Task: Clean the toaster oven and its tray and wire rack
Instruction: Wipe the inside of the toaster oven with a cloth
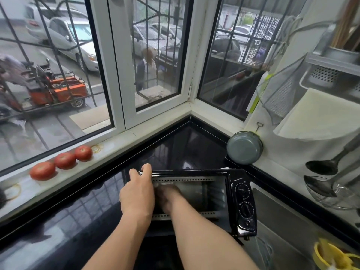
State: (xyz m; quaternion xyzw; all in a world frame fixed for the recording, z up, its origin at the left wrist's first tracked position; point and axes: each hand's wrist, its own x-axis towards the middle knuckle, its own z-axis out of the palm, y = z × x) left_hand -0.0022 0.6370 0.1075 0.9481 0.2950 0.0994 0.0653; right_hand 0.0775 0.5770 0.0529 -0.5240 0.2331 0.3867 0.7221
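The right hand (pixel 167 193) is nearest me, reaching into the cavity of the toaster oven (pixel 196 199), which sits on the dark counter (pixel 78 207) in the window corner. The hand is blurred, so I cannot tell whether its fingers are spread or holding a cloth. The left hand (pixel 139 189) curls over the oven's top left corner, thumb hooked on the edge, seemingly steadying it. A hard scrub could skid the light oven on that glossy counter, or knuckles could scrape the perforated metal rails inside. The tray and wire rack I cannot make out.

Right of the oven stands its knob panel (pixel 243 203), which the forearm could knock. Beyond, a grey pot (pixel 244 148) rests against the wall and ladles (pixel 329 164) hang nearby, crowding that side. Farther left, three tomatoes (pixel 64 160) sit on the sill, well apart.
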